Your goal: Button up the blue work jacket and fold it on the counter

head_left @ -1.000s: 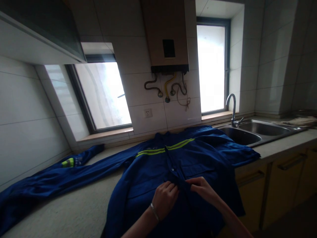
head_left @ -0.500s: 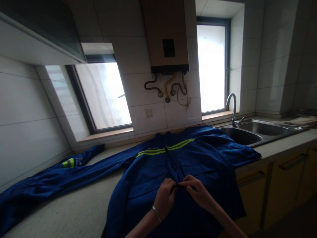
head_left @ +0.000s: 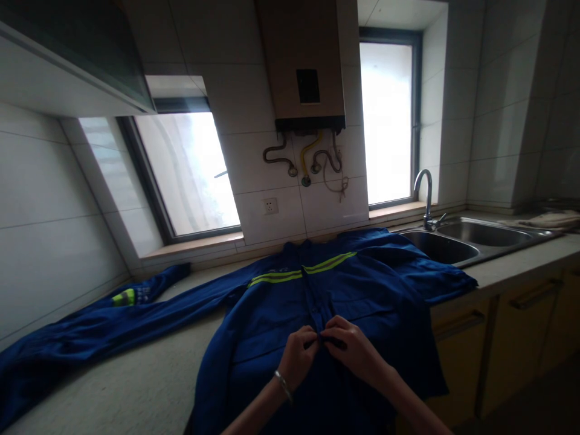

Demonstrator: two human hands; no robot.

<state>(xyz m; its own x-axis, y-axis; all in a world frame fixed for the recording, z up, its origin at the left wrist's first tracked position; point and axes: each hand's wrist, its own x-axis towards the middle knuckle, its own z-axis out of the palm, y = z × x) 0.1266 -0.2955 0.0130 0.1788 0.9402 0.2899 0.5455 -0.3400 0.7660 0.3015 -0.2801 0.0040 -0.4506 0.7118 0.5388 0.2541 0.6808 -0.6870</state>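
Here, a blue jacket lies front up on the counter, its lower right part hanging over the near edge. At the jacket's front opening, below its yellow stripes, the left hand and right hand meet closely, both pinching the cloth in bent fingers. A bracelet circles the left wrist. Right of the jacket are a sink and tap; above and behind it hangs a heater.
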